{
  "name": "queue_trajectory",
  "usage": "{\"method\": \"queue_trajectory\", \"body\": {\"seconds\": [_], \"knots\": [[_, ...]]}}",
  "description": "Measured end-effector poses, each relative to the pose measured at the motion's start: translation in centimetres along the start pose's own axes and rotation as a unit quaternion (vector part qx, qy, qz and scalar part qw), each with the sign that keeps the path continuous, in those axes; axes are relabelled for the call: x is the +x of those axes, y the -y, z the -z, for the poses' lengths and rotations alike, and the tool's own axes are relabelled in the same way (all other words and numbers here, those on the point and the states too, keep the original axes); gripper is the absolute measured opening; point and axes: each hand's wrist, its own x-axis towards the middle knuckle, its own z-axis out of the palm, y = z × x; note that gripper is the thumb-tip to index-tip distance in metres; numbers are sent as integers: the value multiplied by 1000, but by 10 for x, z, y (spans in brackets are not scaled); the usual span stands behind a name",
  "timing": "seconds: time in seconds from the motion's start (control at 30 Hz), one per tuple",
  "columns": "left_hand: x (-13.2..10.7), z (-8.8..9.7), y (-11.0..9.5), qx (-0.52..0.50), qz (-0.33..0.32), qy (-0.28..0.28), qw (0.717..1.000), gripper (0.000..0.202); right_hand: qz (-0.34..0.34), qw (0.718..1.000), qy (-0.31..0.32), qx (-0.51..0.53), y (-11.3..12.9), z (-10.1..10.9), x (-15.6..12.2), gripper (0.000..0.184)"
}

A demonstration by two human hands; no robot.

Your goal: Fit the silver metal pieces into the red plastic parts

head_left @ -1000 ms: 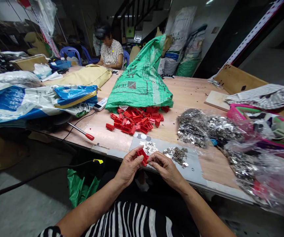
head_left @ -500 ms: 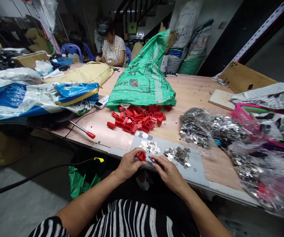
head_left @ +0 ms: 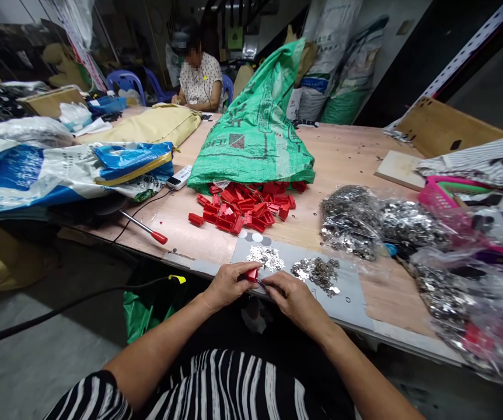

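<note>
Two grips meet at the near edge of the surface: right of a red-handled tool, the left hand holds a small red piece, the right hand pinches narrowly at its end, with loose metal parts just beyond and bagged ones further right.

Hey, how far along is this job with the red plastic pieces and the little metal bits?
Done: no finished pieces can be told apart. In hand: the left hand pinches one red piece, the right hand touching it. Left: the red pile by the green sack and loose metal bits on the grey sheet.
</note>
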Motion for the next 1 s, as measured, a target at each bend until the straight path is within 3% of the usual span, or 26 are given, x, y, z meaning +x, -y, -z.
{"method": "queue_trajectory", "body": {"seconds": [0.37,0.73,0.9,1.0], "knots": [[0,1,0,7,13,11,1000,40,-23,1000,9,6,-1,3,1,21],[-1,-4,0,8,15,-7,1000,35,-139,986,27,-91,26,-5,10,18],[-3,-3,-2,-29,32,-16,999,32,-94,993,21,-63,23,-6,2,19],[-8,0,-8,-99,73,-64,990,30,-44,999,-14,5,18,-4,-4,21]]}}
